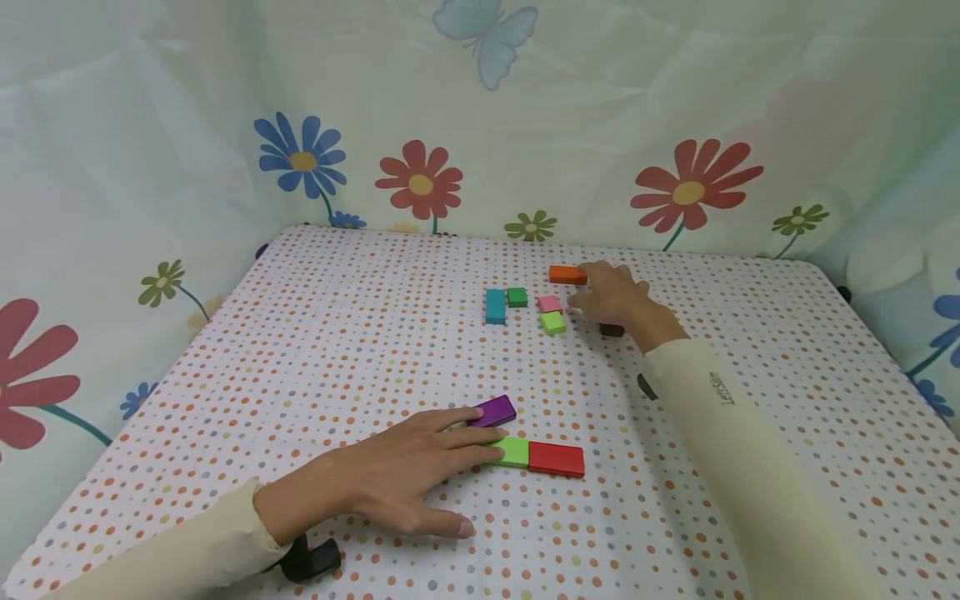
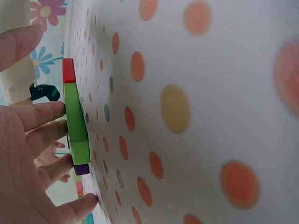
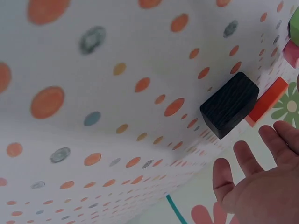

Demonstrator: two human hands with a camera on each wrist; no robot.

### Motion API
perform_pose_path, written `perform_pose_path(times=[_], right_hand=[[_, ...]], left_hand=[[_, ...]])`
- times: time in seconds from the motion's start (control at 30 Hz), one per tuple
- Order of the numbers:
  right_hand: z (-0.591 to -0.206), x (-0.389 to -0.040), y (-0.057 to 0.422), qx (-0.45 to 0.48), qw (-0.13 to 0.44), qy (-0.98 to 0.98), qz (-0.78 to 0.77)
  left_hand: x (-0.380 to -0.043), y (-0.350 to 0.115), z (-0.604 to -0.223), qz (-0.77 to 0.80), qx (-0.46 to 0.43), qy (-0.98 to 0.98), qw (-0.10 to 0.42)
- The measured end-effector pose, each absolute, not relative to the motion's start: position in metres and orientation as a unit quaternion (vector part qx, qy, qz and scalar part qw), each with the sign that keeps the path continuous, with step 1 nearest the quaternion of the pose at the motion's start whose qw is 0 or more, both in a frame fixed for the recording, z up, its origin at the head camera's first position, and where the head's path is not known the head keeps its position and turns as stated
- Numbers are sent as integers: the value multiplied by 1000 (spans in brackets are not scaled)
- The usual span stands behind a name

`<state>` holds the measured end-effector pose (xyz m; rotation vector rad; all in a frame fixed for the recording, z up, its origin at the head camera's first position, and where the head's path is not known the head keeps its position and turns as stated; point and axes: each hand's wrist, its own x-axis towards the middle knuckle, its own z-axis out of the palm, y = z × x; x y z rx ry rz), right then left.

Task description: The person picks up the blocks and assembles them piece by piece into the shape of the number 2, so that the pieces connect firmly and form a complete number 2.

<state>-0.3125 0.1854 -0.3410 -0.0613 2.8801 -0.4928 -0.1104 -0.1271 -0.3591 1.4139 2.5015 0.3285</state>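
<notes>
In the head view my left hand (image 1: 401, 471) lies palm down with spread, straight fingers. Its fingertips rest on a light green block (image 1: 514, 452) and a purple block (image 1: 496, 410). A red block (image 1: 557, 459) touches the green one end to end; the left wrist view also shows this green block (image 2: 75, 116) under the fingers. Farther off, my right hand (image 1: 617, 298) reaches over the table with loosely bent fingers, its fingertips at the right end of an orange block (image 1: 567, 275). Contact there is unclear. Beneath that hand sits a black block (image 3: 230, 105), partly hidden in the head view.
Left of the right hand lie a pink block (image 1: 549, 303) and a small lime block (image 1: 553, 323), side by side. A teal block (image 1: 495, 307) and a dark green block (image 1: 517, 297) are farther left. A flowered curtain (image 1: 540, 125) hangs behind the dotted tabletop (image 1: 360, 333).
</notes>
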Motion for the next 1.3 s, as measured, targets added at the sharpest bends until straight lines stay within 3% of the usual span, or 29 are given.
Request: perform_pose_path(times=[0.23, 0.77, 1.3], right_hand=[[-343, -315, 183, -12, 136, 976, -171], [-359, -327, 181, 20, 102, 977, -187], [-360, -342, 176, -13, 71, 986, -151]], left_hand=[[-111, -125, -359, 109, 486, 858, 128], [-111, -121, -361, 103, 486, 858, 132], [-112, -125, -357, 108, 482, 860, 130]])
